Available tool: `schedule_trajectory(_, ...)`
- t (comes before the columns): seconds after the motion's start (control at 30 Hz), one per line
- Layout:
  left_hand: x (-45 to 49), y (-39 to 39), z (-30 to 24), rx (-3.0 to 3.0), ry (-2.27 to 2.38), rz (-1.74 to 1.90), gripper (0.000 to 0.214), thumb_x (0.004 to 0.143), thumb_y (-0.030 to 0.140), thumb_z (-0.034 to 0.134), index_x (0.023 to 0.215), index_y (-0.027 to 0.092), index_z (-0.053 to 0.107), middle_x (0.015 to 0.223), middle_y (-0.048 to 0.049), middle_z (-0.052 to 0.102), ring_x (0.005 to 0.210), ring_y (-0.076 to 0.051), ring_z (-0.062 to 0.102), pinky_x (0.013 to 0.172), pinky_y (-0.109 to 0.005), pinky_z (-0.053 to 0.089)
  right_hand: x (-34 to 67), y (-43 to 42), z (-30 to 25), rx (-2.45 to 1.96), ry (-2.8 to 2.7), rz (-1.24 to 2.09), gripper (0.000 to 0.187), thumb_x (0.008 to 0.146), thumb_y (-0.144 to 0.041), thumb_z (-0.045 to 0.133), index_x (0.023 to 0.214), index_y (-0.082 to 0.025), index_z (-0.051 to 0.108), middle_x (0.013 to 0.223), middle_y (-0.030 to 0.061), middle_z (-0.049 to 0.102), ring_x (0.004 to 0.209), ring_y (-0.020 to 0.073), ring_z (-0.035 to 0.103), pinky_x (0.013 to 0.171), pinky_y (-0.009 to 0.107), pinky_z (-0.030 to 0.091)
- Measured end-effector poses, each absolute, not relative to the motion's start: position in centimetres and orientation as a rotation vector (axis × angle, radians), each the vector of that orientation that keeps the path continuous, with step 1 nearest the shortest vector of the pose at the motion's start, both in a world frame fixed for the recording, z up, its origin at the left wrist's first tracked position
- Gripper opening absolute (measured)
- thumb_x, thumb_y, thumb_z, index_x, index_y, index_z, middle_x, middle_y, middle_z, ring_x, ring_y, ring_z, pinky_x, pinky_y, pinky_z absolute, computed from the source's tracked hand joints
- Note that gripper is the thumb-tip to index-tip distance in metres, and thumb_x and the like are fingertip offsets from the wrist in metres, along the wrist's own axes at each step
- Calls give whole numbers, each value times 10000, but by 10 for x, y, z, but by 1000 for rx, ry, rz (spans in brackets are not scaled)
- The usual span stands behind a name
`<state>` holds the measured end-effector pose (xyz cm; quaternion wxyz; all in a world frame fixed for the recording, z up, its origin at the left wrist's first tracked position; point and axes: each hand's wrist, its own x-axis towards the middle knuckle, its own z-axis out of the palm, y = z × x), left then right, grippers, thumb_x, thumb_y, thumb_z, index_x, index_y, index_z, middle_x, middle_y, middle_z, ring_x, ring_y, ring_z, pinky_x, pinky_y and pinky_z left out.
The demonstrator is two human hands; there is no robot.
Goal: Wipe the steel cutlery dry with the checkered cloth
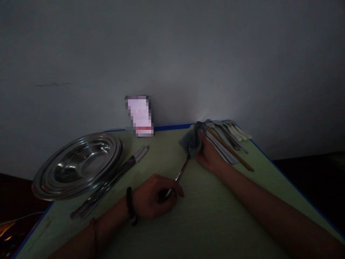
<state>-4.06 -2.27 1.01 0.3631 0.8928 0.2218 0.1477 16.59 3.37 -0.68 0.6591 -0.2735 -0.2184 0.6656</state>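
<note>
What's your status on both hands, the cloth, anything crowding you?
Left hand gripping metal utensil. Right hand holding grey cloth around its far end. Chopsticks close beside right hand.

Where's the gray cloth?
Head view, right of centre: in the right hand's grip, over the far end of the metal utensil, left of the brown chopsticks.

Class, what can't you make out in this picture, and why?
Head view:
Far end of the utensil: hidden by gray cloth.
Screen of the phone: blurred by pixelation.
Right forearm: cut off at lower right corner.
Insides of lower metal dishes: covered by top dish.
</note>
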Motion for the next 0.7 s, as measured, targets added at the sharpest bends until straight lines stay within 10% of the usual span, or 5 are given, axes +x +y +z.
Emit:
schedule_trajectory(0.17,-41,-21,11,2257,576,311,195,839,204,507,944,146,661,720,-35,677,580,-122,573,543,-213,419,164,30,-9,-727,-666,1508,295,538,-253,817,775,-190,653,745,-20,701,762,164,659,818,334,529)
schedule_trajectory(0.7,-35,-22,13,2300,698,277,229,877,230,487,926,154,698,771,-34,713,615,-113,604,592,-203,445,165,42,-18,-638,-391,1555,228,780,-444,607,852,-231,646,929,15,718,1019,186,624,883,365,519)
